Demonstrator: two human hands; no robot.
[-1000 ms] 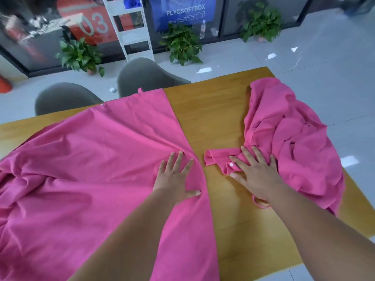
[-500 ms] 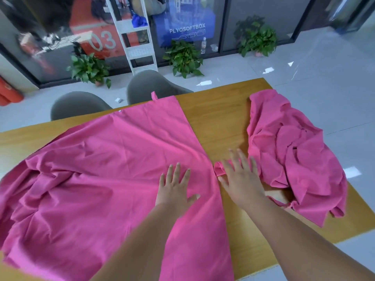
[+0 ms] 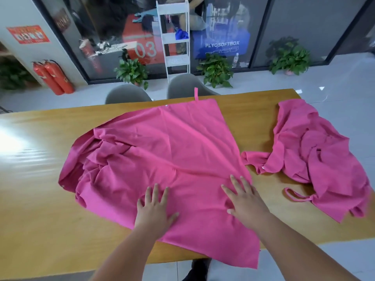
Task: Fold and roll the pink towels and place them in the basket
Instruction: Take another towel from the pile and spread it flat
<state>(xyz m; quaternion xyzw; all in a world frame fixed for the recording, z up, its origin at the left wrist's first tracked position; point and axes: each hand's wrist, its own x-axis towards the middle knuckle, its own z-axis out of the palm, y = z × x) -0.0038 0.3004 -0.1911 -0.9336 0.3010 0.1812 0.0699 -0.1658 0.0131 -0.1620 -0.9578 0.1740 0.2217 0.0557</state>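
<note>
Both the left hand (image 3: 155, 207) and right hand (image 3: 244, 201) press, fingers spread, on a towel (image 3: 162, 151) near the wooden tabletop's (image 3: 40, 179) near edge; two chairs (image 3: 127, 94) stand beyond its far edge.

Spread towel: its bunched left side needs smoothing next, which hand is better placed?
Left, probably. The left hand lies flat on the spread towel, nearer the bunched folds; the right hand rests near its right edge.

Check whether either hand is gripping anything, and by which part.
Nothing is gripped. The left hand and right hand both lie flat, fingers straight, on the near part of the spread pink towel.
</note>
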